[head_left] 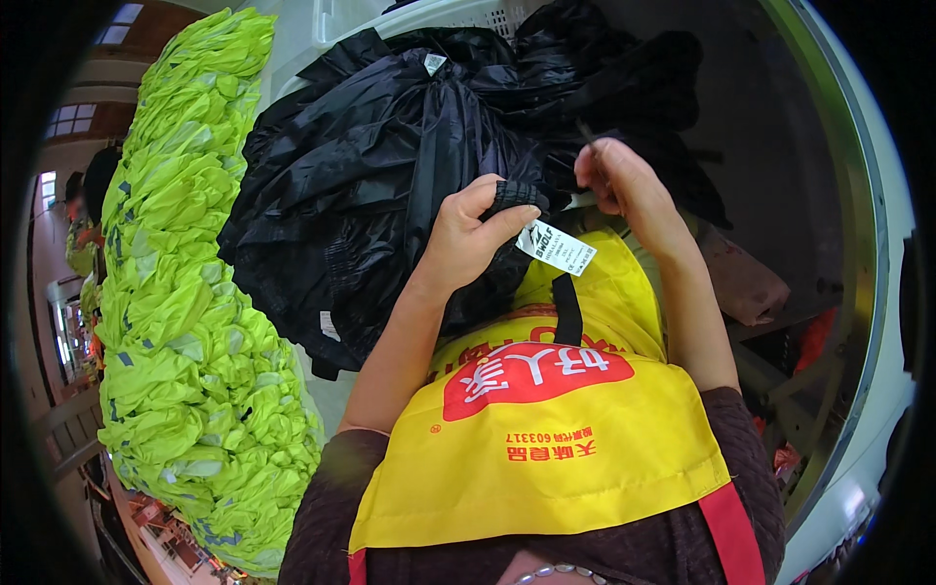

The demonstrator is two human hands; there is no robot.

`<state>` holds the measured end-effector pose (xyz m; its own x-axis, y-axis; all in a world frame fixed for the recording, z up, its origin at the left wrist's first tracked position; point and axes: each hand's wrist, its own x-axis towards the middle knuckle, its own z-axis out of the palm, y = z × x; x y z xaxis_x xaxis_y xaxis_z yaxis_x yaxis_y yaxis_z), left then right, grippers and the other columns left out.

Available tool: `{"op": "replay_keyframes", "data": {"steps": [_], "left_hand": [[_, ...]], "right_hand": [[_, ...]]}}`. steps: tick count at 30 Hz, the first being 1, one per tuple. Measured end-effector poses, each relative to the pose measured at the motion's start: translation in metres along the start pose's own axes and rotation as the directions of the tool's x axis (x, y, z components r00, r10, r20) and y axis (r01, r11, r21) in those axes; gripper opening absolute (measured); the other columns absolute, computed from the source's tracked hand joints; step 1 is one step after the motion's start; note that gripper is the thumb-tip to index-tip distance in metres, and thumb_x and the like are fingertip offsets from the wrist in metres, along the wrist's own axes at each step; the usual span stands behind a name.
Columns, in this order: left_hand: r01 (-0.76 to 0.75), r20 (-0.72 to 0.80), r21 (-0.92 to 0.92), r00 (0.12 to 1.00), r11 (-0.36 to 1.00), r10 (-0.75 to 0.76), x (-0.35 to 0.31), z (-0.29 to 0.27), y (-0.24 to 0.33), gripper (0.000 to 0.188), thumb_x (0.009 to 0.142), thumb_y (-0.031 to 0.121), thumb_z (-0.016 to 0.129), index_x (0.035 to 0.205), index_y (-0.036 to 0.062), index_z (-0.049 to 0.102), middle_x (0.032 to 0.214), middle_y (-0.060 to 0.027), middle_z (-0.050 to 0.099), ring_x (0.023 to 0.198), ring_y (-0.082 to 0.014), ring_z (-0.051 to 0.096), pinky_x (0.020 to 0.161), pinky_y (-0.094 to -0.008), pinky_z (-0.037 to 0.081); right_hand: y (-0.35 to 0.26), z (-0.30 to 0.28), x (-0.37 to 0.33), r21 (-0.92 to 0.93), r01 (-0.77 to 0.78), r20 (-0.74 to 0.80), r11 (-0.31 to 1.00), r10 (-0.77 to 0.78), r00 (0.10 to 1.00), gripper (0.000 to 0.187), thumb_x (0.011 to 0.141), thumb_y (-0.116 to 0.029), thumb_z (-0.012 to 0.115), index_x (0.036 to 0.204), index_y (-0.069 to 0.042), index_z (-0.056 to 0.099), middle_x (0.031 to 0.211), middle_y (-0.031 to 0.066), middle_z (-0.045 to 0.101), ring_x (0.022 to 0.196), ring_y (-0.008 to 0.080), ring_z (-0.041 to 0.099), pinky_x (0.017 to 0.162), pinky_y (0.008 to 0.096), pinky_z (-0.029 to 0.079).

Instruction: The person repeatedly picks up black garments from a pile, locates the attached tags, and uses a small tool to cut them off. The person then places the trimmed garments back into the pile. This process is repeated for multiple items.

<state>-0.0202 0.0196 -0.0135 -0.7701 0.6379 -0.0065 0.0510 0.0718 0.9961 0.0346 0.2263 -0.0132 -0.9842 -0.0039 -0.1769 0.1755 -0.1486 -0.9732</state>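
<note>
My left hand [466, 239] pinches the gathered elastic edge of a black garment [366, 127] between thumb and fingers. From that edge hangs a white printed label [556, 249], just past my left thumb. To the right, my right hand [624, 185] is closed, fingers curled, a short way from the label. A thin dark tip [585, 130] sticks up from it; the rest of that object is hidden in my grip. The shiny black fabric spreads beyond and left of both hands in loose folds, with a small white tag [434, 63] near its far side.
Bright yellow-green garments [185, 322] form a tall bundled pile along the left. A white plastic crate [336, 21] stands behind the black fabric. My yellow apron [546, 468] lies below my hands. A metal edge [858, 244] curves down the right side. Another person [83, 229] shows at far left.
</note>
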Motion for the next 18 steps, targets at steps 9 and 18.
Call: {"op": "replay_keyframes", "data": {"steps": [9,18], "left_hand": [[-0.053,0.076,0.066,0.996,0.996,0.048,-0.001,-0.006,0.001,0.009,0.076,0.001,0.065,0.084,-0.0023,0.063,0.078,-0.0013,0.053,0.068,-0.0071,0.050,0.059,-0.0203,0.039],[-0.122,0.148,0.126,0.984,0.984,0.103,0.000,-0.007,-0.001,0.010,0.076,0.002,0.065,0.086,-0.0007,0.064,0.078,-0.0027,0.053,0.068,-0.0088,0.051,0.059,-0.0210,0.039]], "right_hand": [[0.017,0.001,-0.009,-0.292,0.165,0.275,0.942,-0.082,0.958,0.031,0.092,-0.029,0.046,0.090,-0.001,0.057,0.071,0.0051,0.055,0.064,0.0131,0.052,0.058,0.0255,0.042],[0.013,0.008,-0.005,-0.367,0.197,0.280,0.909,-0.094,0.956,0.029,0.091,-0.029,0.047,0.087,-0.002,0.057,0.068,0.0007,0.053,0.061,0.0074,0.046,0.057,0.0219,0.038]]}}
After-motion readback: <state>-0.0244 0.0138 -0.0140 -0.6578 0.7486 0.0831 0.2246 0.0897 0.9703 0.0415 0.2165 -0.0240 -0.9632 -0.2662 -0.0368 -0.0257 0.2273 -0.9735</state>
